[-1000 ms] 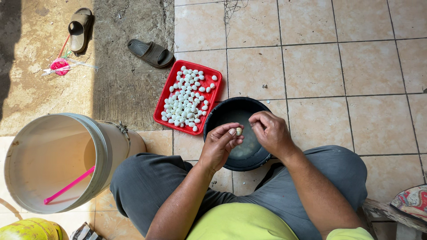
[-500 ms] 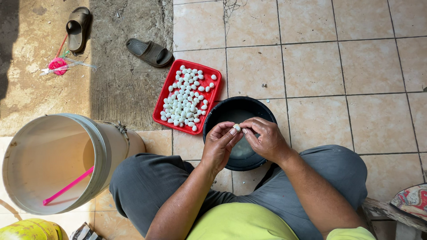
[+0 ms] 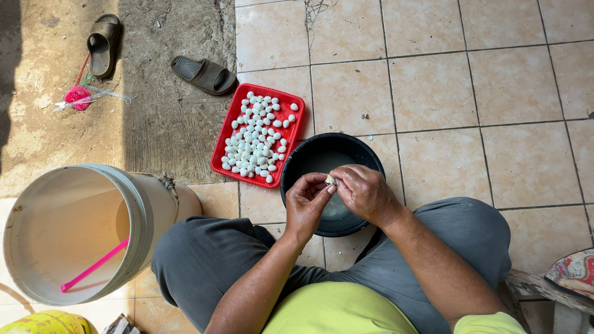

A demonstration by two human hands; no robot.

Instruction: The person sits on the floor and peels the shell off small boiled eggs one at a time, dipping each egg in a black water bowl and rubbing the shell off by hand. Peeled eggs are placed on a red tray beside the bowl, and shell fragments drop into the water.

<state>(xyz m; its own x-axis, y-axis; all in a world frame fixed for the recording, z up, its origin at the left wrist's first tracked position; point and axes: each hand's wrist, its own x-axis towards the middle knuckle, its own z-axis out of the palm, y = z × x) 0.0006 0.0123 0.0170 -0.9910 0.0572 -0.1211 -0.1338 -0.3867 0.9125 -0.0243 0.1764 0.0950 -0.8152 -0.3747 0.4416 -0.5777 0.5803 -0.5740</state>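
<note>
nearest the camera sit the person's lime-yellow shirt and grey trousers, knees spread on the tiled floor (image 3: 433,93). both forearms reach forward from there and meet over a black bowl (image 3: 309,162). the left hand (image 3: 306,207) and the right hand (image 3: 365,193) are pressed close together, fingertips pinched from both sides onto one small pale egg (image 3: 330,180), which shows only as a sliver between the thumbs. the egg is held just above the near half of the bowl, clear of its rim; some water seems to lie in the bottom, though the hands hide most of it.

to the left of the knees a big white bucket (image 3: 145,210) leans on its side with its mouth toward the camera, a pink stick (image 3: 93,267) lying inside it. a yellow container (image 3: 43,323) peeks in at the bottom left corner, and a patterned cushion (image 3: 575,272) at the right edge.

just beyond the bowl, touching its far left side, stands a red tray (image 3: 219,164) filled with many small white eggs (image 3: 257,136) in a loose heap.

farther off, on the bare concrete, lie two dark sandals (image 3: 204,74), well apart from each other, and a pink scrubber (image 3: 77,96) beside the left one.
</note>
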